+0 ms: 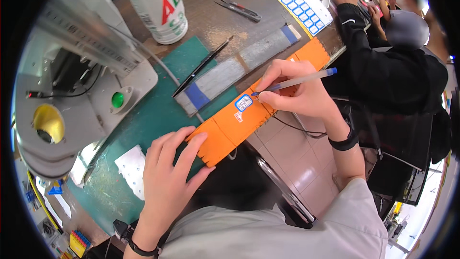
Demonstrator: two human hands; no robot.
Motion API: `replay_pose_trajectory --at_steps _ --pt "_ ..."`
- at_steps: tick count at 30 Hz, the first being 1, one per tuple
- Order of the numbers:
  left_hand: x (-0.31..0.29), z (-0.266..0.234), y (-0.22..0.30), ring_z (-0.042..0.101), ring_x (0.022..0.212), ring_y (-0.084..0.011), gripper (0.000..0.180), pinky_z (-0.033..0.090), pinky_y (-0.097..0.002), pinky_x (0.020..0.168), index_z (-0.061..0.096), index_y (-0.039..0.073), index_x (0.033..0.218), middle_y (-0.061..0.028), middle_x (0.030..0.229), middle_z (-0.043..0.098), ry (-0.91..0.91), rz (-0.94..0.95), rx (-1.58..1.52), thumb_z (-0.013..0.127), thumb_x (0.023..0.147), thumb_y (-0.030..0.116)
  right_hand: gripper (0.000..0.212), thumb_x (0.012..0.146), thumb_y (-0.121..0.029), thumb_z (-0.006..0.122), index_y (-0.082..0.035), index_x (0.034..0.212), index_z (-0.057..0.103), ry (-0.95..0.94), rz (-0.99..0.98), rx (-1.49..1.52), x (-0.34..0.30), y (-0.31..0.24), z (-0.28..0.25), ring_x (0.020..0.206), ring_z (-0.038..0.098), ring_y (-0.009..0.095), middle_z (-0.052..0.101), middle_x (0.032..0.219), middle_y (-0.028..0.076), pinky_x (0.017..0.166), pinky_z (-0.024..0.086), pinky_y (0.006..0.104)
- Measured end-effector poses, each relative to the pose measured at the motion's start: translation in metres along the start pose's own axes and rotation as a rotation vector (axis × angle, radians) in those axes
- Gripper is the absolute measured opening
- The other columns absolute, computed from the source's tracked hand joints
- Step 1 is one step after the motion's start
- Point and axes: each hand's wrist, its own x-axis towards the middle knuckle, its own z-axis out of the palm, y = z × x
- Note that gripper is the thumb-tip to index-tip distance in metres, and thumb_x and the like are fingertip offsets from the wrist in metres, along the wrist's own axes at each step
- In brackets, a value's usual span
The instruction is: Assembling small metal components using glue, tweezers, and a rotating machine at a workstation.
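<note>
A long orange strip [224, 134] with jagged ends and cross lines lies slantwise before me, partly past the table edge. On it sit a small blue-bordered label [243, 102] and a little red-and-white sticker [238, 116]. My right hand [297, 86] pinches a clear-barrelled pen [302, 80] with a blue end, its tip down at the strip beside the label. At the strip's near left end, my left hand [167, 170] grips it, fingers and thumb on its two corners. Just beyond the strip rests a grey metal bar [239, 62] with blue bands at its ends.
A black pen-like tool [203, 66] lies on the green mat [129, 139]. Farther back are tweezers [238, 8], a white bottle [158, 9] and a sheet of blue-framed labels [297, 2]. A grey machine [96, 96] stands left. At right sits a person in black [383, 67].
</note>
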Motion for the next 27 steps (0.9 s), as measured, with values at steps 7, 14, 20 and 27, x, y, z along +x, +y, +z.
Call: replay_pose_trajectory --at_steps 7,14,20,27 --pt "0.004 0.017 0.007 0.060 0.122 -0.0371 0.077 0.049 -0.0473 0.103 0.061 0.006 0.136 -0.0136 0.142 0.064 0.078 -0.019 -0.010 0.093 0.065 0.006 0.012 0.087 -0.008 0.083 -0.001 0.088 0.073 -0.021 -0.050 0.000 0.005 0.006 -0.005 0.078 0.072 0.007 0.075 0.084 0.003 0.063 0.053 0.0198" --pt "0.007 0.020 0.000 0.061 0.124 -0.0374 0.072 0.050 -0.0454 0.105 0.063 0.006 0.134 -0.0141 0.141 0.067 0.133 -0.014 -0.132 0.092 0.067 0.005 0.012 0.088 -0.007 0.081 0.000 0.091 0.072 0.016 0.029 -0.017 -0.004 -0.003 0.002 0.077 0.069 0.007 0.073 0.084 0.004 0.066 0.055 0.0216" --pt "0.007 0.016 -0.002 0.062 0.125 -0.0362 0.070 0.051 -0.0438 0.105 0.064 0.005 0.133 -0.0121 0.142 0.068 0.148 -0.022 -0.204 0.092 0.068 0.003 0.013 0.087 -0.007 0.082 -0.001 0.088 0.071 0.059 0.009 -0.073 -0.011 0.004 0.009 0.069 0.066 0.005 0.073 0.081 0.002 0.061 0.051 0.0197" --pt "0.006 0.016 -0.005 0.062 0.122 -0.0332 0.068 0.052 -0.0428 0.102 0.066 0.005 0.133 -0.0105 0.142 0.066 0.150 0.001 -0.189 0.090 0.069 0.005 0.011 0.086 -0.005 0.082 -0.002 0.087 0.072 0.061 -0.048 -0.089 -0.011 0.008 0.013 0.063 0.060 0.002 0.070 0.076 0.000 0.056 0.045 0.0177"
